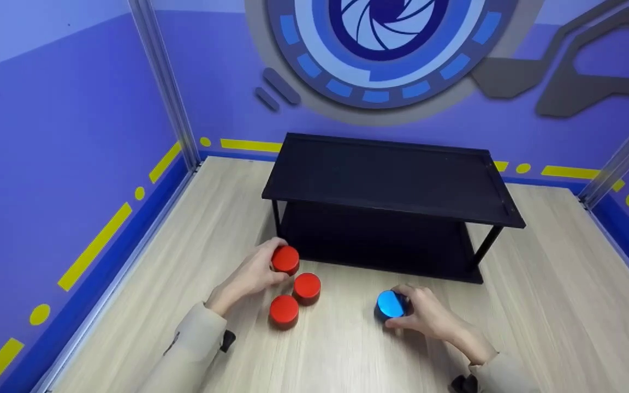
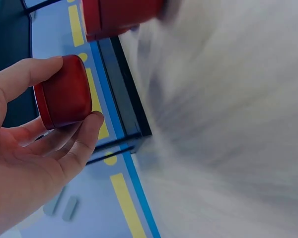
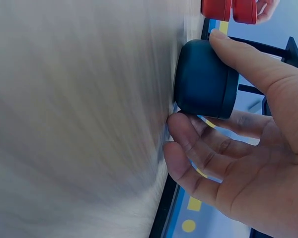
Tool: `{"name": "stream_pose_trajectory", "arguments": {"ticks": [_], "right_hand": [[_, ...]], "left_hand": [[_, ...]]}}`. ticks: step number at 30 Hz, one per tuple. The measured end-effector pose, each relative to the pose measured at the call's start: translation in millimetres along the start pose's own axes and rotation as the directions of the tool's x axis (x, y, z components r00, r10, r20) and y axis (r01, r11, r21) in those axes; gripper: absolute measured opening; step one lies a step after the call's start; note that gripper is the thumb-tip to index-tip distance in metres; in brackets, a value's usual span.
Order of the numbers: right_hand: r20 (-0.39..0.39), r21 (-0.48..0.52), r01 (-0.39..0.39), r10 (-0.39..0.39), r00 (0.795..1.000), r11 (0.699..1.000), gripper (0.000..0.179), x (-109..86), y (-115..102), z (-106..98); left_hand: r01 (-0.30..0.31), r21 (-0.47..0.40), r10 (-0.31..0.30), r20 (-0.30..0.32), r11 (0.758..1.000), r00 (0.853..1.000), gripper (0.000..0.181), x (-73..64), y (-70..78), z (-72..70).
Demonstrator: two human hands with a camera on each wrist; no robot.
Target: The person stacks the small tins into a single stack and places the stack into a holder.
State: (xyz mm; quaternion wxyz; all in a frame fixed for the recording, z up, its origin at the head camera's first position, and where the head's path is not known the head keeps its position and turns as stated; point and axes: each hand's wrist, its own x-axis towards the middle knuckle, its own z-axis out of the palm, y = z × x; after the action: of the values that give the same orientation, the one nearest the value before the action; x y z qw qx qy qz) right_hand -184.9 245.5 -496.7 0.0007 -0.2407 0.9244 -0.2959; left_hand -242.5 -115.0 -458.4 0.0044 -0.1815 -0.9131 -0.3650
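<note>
In the head view my left hand point(image 1: 249, 274) holds a small round red tin point(image 1: 286, 258) by its sides, near the left front corner of the black shelf. The left wrist view shows thumb and fingertips pinching this tin point(image 2: 67, 94), its lid seam visible. Two more red tins, a nearer one point(image 1: 284, 310) and a farther one point(image 1: 307, 286), stand on the table just right of that hand. My right hand point(image 1: 428, 312) grips a round blue tin point(image 1: 390, 304), thumb on one side and fingers on the other. In the right wrist view the blue tin point(image 3: 203, 77) sits right at the tabletop.
A black two-tier shelf point(image 1: 391, 172) stands behind the tins, its lower tier point(image 1: 374, 234) open toward me. Blue-purple walls point(image 1: 74, 136) with yellow marks enclose the wooden table point(image 1: 347, 349) at the left, back and right.
</note>
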Motion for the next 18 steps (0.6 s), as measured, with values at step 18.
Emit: {"name": "stream_pose_trajectory", "arguments": {"ticks": [18], "right_hand": [[0.000,0.011,-0.021,0.021,1.000,1.000,0.059,-0.5,1,1]], "left_hand": [[-0.130,-0.011,0.131,0.086,0.991,0.988,0.056,13.1,33.4,19.6]]}}
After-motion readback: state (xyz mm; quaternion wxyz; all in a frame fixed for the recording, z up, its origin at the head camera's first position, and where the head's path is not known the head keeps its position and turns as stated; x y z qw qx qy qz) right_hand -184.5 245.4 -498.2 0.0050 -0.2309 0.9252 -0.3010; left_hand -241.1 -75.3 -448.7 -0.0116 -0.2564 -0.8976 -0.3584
